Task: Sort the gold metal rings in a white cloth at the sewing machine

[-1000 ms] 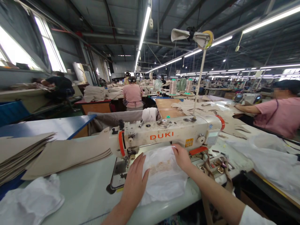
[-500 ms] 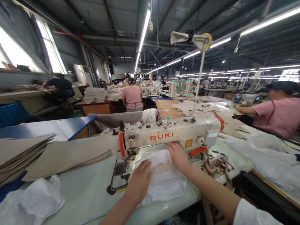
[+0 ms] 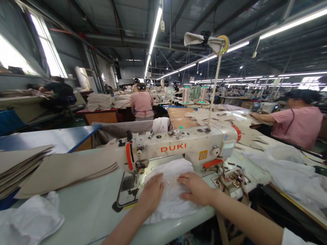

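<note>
A white, thin piece of fabric [image 3: 168, 173] lies bunched on the bed of a cream DUKI sewing machine [image 3: 178, 148]. My left hand [image 3: 150, 194] rests palm down on the fabric's left side, just right of the needle area [image 3: 139, 170], fingers flat and together. On the fabric's right part lies my right hand [image 3: 195, 187], fingers stretched toward the left hand. Both hands press the cloth onto the pale green table [image 3: 89, 211].
Stacks of beige cut panels [image 3: 61, 170] lie to the left, with loose white fabric [image 3: 28, 221] at the near left. More white fabric [image 3: 293, 173] lies at the right. A person in a pink shirt [image 3: 298, 119] works at the right; another sits ahead [image 3: 141, 103]. Small metal parts [image 3: 230, 177] sit beside the machine.
My right hand has drawn back from under the machine arm toward me and now lies close to my left hand. The fabric is more gathered between them.
</note>
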`<state>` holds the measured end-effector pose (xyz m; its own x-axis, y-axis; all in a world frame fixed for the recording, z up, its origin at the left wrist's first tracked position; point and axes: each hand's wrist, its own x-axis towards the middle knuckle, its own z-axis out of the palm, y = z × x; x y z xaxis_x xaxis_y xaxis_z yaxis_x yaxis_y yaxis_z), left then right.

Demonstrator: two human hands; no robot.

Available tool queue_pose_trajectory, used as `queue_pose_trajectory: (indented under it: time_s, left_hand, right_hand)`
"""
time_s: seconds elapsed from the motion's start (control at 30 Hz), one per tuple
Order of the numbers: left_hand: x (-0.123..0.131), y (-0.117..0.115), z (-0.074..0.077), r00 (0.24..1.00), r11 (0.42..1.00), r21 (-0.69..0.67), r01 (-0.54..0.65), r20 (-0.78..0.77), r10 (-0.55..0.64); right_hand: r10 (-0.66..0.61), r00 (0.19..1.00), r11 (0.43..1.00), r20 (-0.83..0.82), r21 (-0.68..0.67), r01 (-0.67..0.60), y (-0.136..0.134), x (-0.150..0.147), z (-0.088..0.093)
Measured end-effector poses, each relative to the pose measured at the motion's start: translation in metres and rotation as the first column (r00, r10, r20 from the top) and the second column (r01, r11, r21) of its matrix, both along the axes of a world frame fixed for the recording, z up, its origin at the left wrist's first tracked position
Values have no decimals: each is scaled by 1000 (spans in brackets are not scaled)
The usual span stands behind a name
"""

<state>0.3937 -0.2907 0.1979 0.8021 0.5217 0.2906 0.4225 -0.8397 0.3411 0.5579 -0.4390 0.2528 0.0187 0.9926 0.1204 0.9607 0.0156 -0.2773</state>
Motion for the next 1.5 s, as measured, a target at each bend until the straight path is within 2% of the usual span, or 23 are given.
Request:
queue_pose_trajectory:
  time_s: [0.23, 0.33, 0.5, 0.63, 0.73, 0.83, 1.03, 1.1, 1.27, 1.4, 1.5]
  left_hand:
    - [1, 4, 2, 1000, 1000, -26, -14, 27, 15]
    - [-2, 3, 4, 996, 1000, -10, -8, 84, 8]
    - [-8, 0, 7, 987, 1000, 23, 1, 160, -4]
    - [-13, -1, 8, 998, 1000, -5, -22, 56, 23]
    - [-17, -5, 9, 999, 999, -18, 32, -40, -33]
    - [-20, -9, 11, 994, 996, -15, 86, -65, -87]
    - [-21, -6, 17, 995, 976, -198, 95, 42, -88]
    - [-20, -3, 21, 995, 970, -232, 71, 79, -54]
    - [-18, 1, 34, 979, 919, -384, -94, 130, 155]
    - [-13, -1, 43, 956, 890, -439, -125, 188, 227]
    - [-9, -4, 46, 942, 876, -472, -101, 237, 236]
  right_hand:
    - [-201, 964, 973, -176, 82, 217, 22, 17, -4]
    - [-238, 933, 951, -268, 131, 281, 31, 23, -3]
    - [-208, 894, 935, -397, 190, 301, 38, 26, 0]
    - [-176, 869, 930, -462, 210, 300, 38, 24, 3]
    - [-156, 854, 931, -496, 215, 295, 38, 22, 7]
    - [-132, 839, 935, -527, 215, 282, 37, 21, 9]
    - [-97, 812, 944, -576, 205, 258, 32, 23, 9]
    - [-91, 807, 945, -584, 206, 255, 29, 23, 9]
    - [-95, 807, 948, -583, 195, 252, 24, 24, 8]
    - [-122, 826, 953, -550, 169, 253, 20, 24, 9]
    - [-157, 839, 955, -521, 136, 263, 17, 22, 9]
